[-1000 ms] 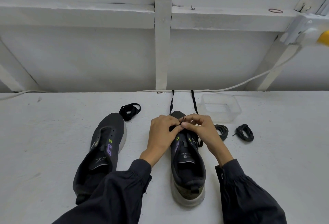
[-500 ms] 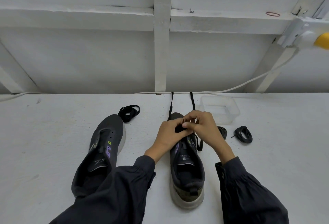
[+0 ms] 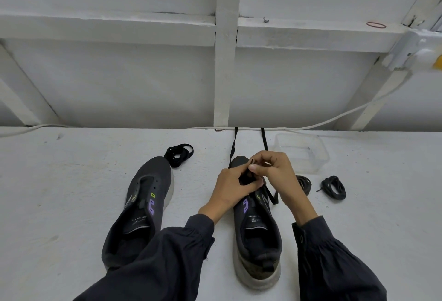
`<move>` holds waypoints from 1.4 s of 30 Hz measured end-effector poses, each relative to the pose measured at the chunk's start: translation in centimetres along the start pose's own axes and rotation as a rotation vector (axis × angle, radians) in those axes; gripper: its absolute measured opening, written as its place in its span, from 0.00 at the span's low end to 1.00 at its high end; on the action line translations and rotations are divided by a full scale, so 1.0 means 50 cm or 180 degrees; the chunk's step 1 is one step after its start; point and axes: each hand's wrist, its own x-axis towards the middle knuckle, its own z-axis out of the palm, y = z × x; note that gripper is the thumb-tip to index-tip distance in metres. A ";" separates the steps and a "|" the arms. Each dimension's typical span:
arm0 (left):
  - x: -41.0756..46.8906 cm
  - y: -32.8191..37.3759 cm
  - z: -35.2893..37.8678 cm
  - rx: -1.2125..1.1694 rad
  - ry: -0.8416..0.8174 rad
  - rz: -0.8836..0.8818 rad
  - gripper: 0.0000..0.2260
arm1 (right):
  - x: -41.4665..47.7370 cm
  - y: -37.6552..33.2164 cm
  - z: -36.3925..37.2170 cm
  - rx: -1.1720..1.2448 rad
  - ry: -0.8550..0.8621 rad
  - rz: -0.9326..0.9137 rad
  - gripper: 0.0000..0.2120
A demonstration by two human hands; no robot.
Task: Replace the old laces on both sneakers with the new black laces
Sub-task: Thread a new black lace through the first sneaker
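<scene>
Lacing is under way on the sneaker being laced (image 3: pixel 258 224), which stands toe away from the person near the middle of the white table (image 3: pixel 71 181). A second ago both hands were pressed together low over the front eyelets. Since then the right hand (image 3: pixel 277 176) has been raised a little and turned, and a short end of the black lace (image 3: pixel 233 150) is now pinched between its thumb and forefinger just above the toe. The left hand (image 3: pixel 227 188) has been kept on the upper, its thumb and fingers curled on the lace at the eyelets. From this it is judged that an end has just been drawn up through an eyelet, so another crossing is being made. Only the front rows appear to be filled, and most of the lacing is judged to be left. Two strands of the same lace are laid straight from the toe to the far edge of the table, as they were before, and a slack loop is seen beside the sneaker under the right wrist. The bare sneaker (image 3: pixel 143 205), its eyelets empty, has not been moved, and a coiled lace (image 3: pixel 178 156) lies just beyond its toe. At the right, a nearer bundle (image 3: pixel 304 182), a farther bundle (image 3: pixel 333 187) and a clear container (image 3: pixel 301 154) are unmoved; whether these bundles are old or new laces cannot be told.
</scene>
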 end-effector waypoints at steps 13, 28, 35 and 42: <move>0.005 0.007 -0.042 -0.0101 -0.0325 0.0036 0.11 | 0.007 0.007 -0.012 -0.0630 -0.0010 -0.0161 0.12; 0.010 0.001 -0.052 0.0492 -0.0476 -0.0036 0.13 | -0.009 -0.009 0.005 0.0911 0.0315 -0.0103 0.09; 0.011 -0.006 -0.054 0.0441 -0.0545 -0.0064 0.13 | 0.025 -0.082 -0.025 0.1403 0.0326 -0.0596 0.13; 0.013 -0.006 -0.055 0.0475 -0.0630 -0.0138 0.13 | 0.076 -0.161 -0.031 0.1915 0.0243 -0.0822 0.10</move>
